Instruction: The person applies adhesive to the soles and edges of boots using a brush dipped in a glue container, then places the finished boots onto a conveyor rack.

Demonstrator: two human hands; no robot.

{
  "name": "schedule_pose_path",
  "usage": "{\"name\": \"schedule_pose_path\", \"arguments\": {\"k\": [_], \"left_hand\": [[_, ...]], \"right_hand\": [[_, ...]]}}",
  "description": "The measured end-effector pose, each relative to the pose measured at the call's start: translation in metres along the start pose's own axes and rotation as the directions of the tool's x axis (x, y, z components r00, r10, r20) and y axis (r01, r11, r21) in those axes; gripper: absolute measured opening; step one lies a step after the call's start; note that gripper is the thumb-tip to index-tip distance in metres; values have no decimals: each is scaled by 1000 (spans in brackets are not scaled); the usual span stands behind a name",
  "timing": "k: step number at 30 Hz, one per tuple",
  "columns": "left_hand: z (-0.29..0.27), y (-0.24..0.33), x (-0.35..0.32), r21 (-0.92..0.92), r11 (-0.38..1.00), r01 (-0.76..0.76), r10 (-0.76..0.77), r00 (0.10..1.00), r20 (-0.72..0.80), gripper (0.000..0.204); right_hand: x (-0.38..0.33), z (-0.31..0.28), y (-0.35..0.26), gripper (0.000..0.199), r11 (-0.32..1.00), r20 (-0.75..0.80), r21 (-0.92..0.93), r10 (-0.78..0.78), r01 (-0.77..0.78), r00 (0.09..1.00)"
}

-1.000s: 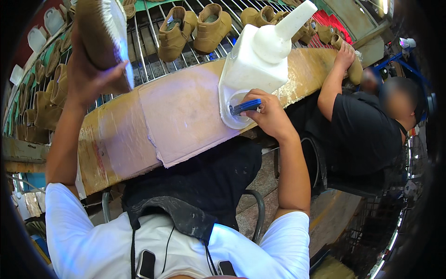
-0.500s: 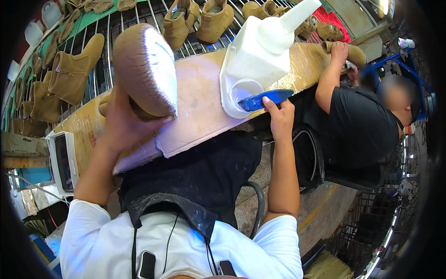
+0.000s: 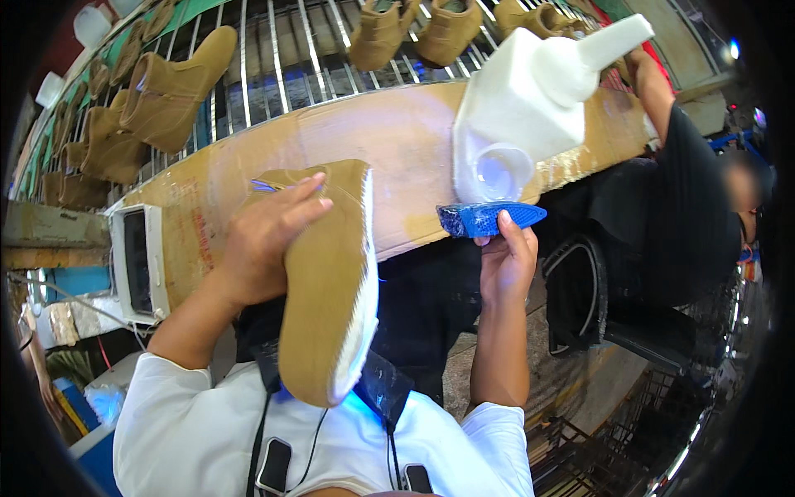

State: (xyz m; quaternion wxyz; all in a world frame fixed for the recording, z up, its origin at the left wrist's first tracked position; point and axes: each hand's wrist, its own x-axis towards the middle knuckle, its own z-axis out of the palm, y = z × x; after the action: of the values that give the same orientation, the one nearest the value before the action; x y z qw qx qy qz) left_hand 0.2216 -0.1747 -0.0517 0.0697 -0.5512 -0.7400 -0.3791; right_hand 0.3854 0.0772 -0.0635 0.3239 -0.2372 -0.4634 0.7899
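Observation:
My left hand point(image 3: 269, 240) is closed around a tan boot point(image 3: 323, 290) with a whitish band along the sole edge. The boot hangs over my lap, its toe toward me and its shaft over the cardboard. Between the thumb and fingers of my right hand point(image 3: 509, 248) is a flat blue brush point(image 3: 493, 219), its left end wet-looking and rough. It is just in front of the open round mouth of a white plastic bottle point(image 3: 517, 103), which lies tilted on the board. I cannot tell whether brush and bottle touch.
A cardboard-covered bench point(image 3: 397, 132) runs in front of me. Beyond it, a metal rack point(image 3: 248, 66) carries several tan boots point(image 3: 178, 91). A white-framed box point(image 3: 137, 265) is at the left. At the right another person point(image 3: 691, 190) in black sits near a black chair point(image 3: 571, 286).
My left hand has brought the boot down toward me and turned it, toe now near my chest. My right hand has drawn the brush out of the bottle's mouth.

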Motion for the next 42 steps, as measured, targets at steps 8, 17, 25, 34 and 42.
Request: {"name": "schedule_pose_path", "arguments": {"k": [8,17,25,34,42], "left_hand": [[11,-1,-24,75,990,-116,120,992,-39,55],[13,-2,-30,112,985,-128,133,990,-42,39],[14,-3,-32,132,981,-145,153,987,-54,34],[14,-2,-29,144,981,-127,136,989,-51,33],[15,-2,-28,133,984,-115,124,991,-58,35]], "right_hand": [[5,59,56,12,999,62,-16,37,-36,997],[8,73,53,9,957,69,-236,-159,171,985],[-34,67,39,14,948,111,-255,-167,191,980],[-45,67,22,13,915,246,-302,-194,266,950],[-50,64,9,11,870,327,-358,-224,340,918]]}}
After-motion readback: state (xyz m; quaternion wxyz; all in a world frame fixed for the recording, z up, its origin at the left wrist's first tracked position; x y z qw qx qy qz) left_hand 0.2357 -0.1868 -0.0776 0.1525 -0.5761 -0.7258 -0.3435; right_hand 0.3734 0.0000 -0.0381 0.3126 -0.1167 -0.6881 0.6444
